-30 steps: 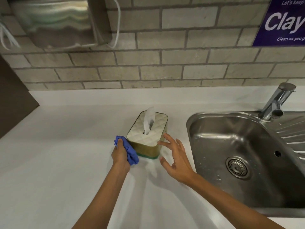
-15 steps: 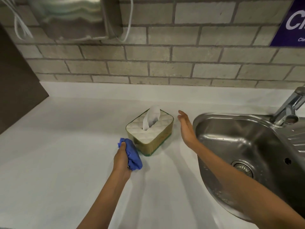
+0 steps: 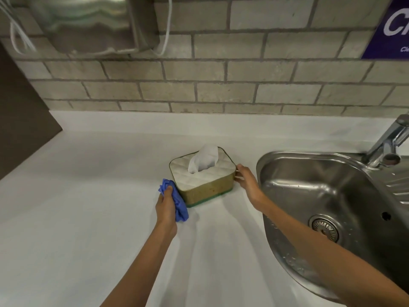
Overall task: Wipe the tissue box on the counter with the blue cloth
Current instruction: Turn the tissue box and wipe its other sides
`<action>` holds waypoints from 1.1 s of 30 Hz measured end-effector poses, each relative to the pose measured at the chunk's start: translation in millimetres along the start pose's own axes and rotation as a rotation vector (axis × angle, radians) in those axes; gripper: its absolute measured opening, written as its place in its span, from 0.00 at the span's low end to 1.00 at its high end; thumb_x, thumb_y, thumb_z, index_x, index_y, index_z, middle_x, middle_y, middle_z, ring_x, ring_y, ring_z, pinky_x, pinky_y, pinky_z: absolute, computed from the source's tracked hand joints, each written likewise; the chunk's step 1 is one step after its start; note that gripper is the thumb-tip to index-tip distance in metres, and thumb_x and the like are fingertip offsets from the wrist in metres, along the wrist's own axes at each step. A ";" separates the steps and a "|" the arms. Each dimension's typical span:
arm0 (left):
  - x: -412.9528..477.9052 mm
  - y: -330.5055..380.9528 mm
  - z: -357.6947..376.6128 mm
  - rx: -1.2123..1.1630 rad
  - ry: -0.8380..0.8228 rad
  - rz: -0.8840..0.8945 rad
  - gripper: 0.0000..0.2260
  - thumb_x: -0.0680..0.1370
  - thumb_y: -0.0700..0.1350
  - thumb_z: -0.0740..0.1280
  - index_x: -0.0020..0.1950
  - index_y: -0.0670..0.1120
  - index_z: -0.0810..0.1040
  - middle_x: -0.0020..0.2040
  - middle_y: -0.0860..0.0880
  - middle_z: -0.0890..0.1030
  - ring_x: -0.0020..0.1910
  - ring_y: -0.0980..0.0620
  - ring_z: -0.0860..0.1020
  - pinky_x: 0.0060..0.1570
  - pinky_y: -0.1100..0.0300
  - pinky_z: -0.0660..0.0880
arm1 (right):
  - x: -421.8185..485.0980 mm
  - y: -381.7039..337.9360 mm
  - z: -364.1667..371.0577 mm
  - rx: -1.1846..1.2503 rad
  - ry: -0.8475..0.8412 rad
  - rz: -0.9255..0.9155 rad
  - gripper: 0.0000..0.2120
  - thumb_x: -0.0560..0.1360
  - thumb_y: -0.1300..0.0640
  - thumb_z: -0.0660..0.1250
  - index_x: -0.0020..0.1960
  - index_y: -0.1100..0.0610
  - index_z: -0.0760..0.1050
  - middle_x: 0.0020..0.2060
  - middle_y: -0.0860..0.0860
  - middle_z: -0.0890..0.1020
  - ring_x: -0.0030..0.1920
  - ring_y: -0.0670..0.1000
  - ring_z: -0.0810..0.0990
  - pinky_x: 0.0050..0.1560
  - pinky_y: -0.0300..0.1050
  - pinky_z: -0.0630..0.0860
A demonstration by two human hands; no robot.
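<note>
Mid-wipe. Left hand (image 3: 166,206) clenches cloth (image 3: 177,201) against box (image 3: 204,180) left side; right hand (image 3: 246,179) open, bracing right side. Top, front look unwiped.

The purple sign (image 3: 389,27) runs off the top-right corner, leaving only part of its white lettering. The tap (image 3: 386,145) and the sink (image 3: 332,173) are cut by the right edge. The steel dispenser (image 3: 88,21) is cropped at the top. The blue cloth (image 3: 177,200) hides the tissue box's (image 3: 205,173) left side, and the left hand (image 3: 166,207) covers part of the cloth.
</note>
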State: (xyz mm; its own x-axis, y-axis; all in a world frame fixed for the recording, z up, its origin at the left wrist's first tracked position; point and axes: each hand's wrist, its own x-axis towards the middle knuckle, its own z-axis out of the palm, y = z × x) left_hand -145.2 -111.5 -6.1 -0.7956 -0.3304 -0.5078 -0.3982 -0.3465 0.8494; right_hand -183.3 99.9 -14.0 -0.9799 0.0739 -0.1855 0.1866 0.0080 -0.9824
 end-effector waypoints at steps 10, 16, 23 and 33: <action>10.7 11.0 6.6 0.068 -0.021 0.093 0.19 0.79 0.48 0.60 0.66 0.38 0.71 0.65 0.35 0.75 0.52 0.48 0.72 0.58 0.52 0.71 | -34.4 19.8 -22.3 -0.170 -0.038 -0.028 0.26 0.78 0.42 0.54 0.74 0.49 0.60 0.70 0.47 0.68 0.70 0.50 0.68 0.73 0.52 0.61; 10.3 13.5 9.6 0.079 -0.017 0.141 0.13 0.79 0.46 0.61 0.61 0.42 0.74 0.39 0.53 0.75 0.43 0.53 0.73 0.43 0.62 0.70 | -36.3 18.3 -11.9 -0.179 0.017 -0.105 0.21 0.78 0.46 0.56 0.66 0.55 0.70 0.60 0.53 0.79 0.60 0.52 0.77 0.64 0.49 0.72; 12.2 41.9 14.3 0.228 -0.066 0.242 0.08 0.78 0.50 0.61 0.49 0.46 0.74 0.39 0.51 0.76 0.43 0.50 0.74 0.45 0.57 0.70 | -35.0 10.1 -12.5 -0.168 0.219 -0.202 0.13 0.76 0.49 0.63 0.54 0.57 0.76 0.40 0.52 0.82 0.37 0.48 0.83 0.36 0.35 0.78; 9.1 71.0 24.8 0.385 -0.100 0.357 0.10 0.76 0.49 0.65 0.35 0.50 0.73 0.34 0.49 0.76 0.40 0.47 0.75 0.46 0.55 0.71 | -29.1 -20.5 -8.8 -0.255 0.323 -0.169 0.15 0.73 0.46 0.67 0.35 0.56 0.77 0.26 0.53 0.81 0.24 0.46 0.80 0.30 0.44 0.80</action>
State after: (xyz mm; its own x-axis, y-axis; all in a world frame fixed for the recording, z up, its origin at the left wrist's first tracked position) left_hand -192.0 -117.3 53.1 -0.9443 -0.2773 -0.1770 -0.2183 0.1258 0.9677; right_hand -158.1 106.3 11.7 -0.9333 0.3575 0.0337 0.0766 0.2899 -0.9540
